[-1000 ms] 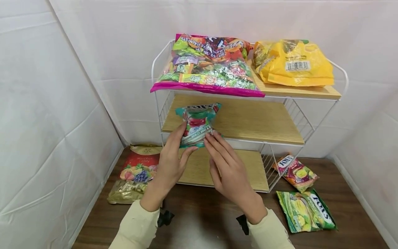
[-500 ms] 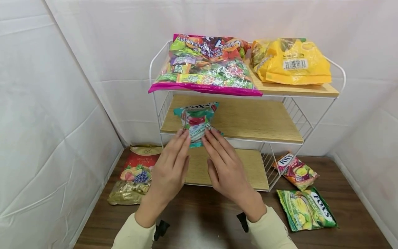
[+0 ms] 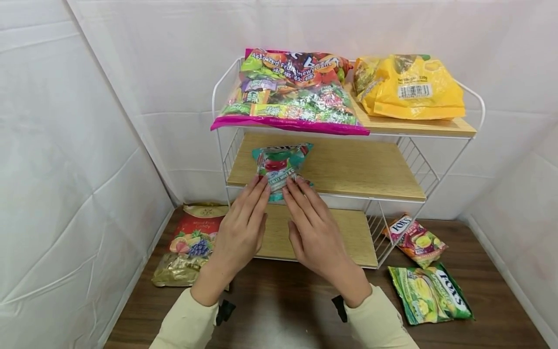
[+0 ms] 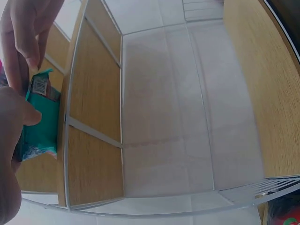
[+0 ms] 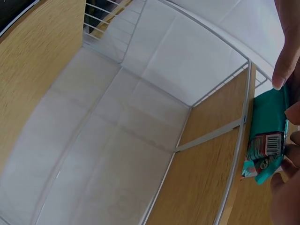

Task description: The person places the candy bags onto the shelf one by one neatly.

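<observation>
One teal bag point(image 3: 277, 164) at the middle shelf point(image 3: 362, 169)

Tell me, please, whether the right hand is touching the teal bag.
Touching: the head view shows the right hand with its fingertips laid on the lower front of the teal bag.

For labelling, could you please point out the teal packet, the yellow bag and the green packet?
Teal packet point(image 3: 279, 166), head view: its printed front.
Yellow bag point(image 3: 413, 91), head view: its barcode label.
Green packet point(image 3: 428, 294), head view: its printed face.
</observation>
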Action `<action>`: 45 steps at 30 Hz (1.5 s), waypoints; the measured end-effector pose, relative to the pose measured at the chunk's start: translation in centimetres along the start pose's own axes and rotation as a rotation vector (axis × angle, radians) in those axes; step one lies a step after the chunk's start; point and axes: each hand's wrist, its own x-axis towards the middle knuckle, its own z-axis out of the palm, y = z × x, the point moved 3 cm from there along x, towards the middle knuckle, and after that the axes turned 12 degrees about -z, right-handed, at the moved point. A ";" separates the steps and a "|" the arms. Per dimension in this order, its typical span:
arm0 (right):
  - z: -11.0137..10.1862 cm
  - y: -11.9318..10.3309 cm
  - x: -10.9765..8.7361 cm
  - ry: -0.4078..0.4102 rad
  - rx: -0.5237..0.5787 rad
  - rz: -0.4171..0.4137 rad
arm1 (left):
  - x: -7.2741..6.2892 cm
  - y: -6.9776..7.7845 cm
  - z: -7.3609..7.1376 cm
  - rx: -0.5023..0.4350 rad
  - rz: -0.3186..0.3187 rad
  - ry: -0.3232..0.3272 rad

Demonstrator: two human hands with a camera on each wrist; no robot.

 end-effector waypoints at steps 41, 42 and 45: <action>1.4 -0.1 -1.3 -0.210 -0.102 0.138 | 1.3 0.3 1.2 0.244 0.077 -0.011; 1.4 -0.1 -1.3 -0.217 -0.099 0.137 | 1.5 0.2 1.2 0.229 0.081 0.004; 1.2 0.2 -1.3 -0.238 -0.088 0.138 | 2.1 0.0 1.0 0.185 0.083 0.024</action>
